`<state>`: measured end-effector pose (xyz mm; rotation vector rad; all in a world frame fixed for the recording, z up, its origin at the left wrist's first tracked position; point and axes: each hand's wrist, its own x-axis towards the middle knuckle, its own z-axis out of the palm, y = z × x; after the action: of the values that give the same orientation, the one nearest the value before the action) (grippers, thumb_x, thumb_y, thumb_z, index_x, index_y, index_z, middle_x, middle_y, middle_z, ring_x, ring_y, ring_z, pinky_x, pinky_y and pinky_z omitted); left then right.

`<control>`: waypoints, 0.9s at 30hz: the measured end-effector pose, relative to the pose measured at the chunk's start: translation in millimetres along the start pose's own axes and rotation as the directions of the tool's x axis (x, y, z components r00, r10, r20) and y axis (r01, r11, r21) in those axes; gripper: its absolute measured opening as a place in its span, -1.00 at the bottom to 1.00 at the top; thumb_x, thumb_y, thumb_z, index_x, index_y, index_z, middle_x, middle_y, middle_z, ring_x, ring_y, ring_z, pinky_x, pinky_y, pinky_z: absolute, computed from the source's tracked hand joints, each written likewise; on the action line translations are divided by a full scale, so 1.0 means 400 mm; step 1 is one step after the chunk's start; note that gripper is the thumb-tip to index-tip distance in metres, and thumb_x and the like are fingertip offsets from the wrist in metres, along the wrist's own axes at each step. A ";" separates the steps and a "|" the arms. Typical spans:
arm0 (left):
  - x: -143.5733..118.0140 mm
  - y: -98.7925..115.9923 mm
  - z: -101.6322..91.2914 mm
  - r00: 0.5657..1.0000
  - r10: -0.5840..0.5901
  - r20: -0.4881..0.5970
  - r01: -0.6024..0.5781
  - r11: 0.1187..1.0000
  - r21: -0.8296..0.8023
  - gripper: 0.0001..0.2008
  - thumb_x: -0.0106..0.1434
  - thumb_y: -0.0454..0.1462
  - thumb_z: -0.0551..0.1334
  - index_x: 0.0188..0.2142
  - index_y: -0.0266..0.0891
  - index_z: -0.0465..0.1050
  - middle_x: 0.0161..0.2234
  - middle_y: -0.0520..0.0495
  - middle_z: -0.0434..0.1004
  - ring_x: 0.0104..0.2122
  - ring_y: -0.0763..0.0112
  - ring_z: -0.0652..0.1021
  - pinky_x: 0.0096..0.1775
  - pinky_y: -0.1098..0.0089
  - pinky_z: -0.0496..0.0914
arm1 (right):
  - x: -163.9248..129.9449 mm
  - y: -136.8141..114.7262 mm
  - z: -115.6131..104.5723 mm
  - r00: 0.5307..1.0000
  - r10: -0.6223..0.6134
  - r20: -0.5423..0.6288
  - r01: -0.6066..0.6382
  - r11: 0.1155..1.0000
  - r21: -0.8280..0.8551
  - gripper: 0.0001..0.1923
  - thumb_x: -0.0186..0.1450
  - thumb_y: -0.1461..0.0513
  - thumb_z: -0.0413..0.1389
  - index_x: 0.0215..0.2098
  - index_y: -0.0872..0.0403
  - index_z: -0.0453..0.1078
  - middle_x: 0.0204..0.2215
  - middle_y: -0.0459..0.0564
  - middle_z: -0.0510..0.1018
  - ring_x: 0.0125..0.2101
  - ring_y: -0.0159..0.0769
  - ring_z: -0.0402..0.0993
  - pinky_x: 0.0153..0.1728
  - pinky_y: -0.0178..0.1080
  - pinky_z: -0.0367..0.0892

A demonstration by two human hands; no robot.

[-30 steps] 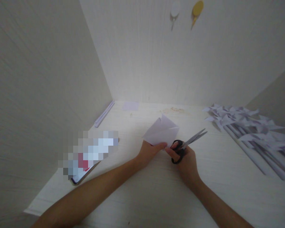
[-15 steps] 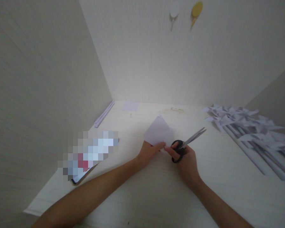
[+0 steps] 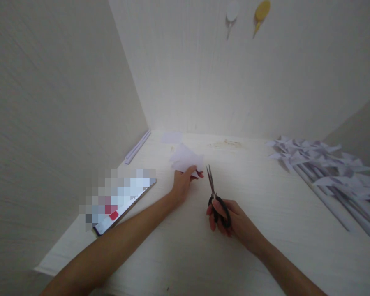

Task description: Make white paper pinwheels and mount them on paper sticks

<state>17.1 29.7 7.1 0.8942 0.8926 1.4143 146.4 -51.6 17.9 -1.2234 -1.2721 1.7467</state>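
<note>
Between the thumb and fingers of my left hand [image 3: 185, 181] is a white sheet of paper [image 3: 185, 158], held by its near edge above the table. My right hand [image 3: 231, 218] grips a pair of black-handled scissors [image 3: 216, 201], with fingers through the loops. Their blades point away from me, slightly parted, just right of the paper and not touching it. Behind the held sheet, a small flat piece of paper [image 3: 172, 137] lies by the back wall.
Several paper pinwheels [image 3: 314, 158] with rolled paper sticks lie at the right. At the left are a phone [image 3: 123, 209], its screen partly pixelated, and folded paper strips [image 3: 137, 148] against the wall. Two hooks, one white [image 3: 232, 14] and one yellow [image 3: 262, 11], hang on the back wall.
My left hand has moved left and away from me with the paper. My right hand has drawn back from it, and the scissors have swung from pointing right to pointing forward.
</note>
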 end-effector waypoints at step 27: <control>-0.006 0.002 0.004 0.998 -0.052 -0.041 0.054 0.997 0.053 -0.87 -0.04 -0.26 0.14 -0.54 -0.32 0.29 -0.65 0.02 0.40 -0.67 0.51 0.42 -0.64 0.53 0.22 | -0.005 -0.003 0.007 0.997 0.070 -0.031 -0.074 0.980 -0.186 -0.61 0.11 -0.02 -0.06 -0.61 0.14 0.22 -0.84 -0.19 0.30 -0.90 -0.60 -0.04 -0.89 -0.46 -0.16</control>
<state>18.2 27.5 8.3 0.8796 0.9814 1.3715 144.6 -54.0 19.8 -1.4079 -1.4194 1.6873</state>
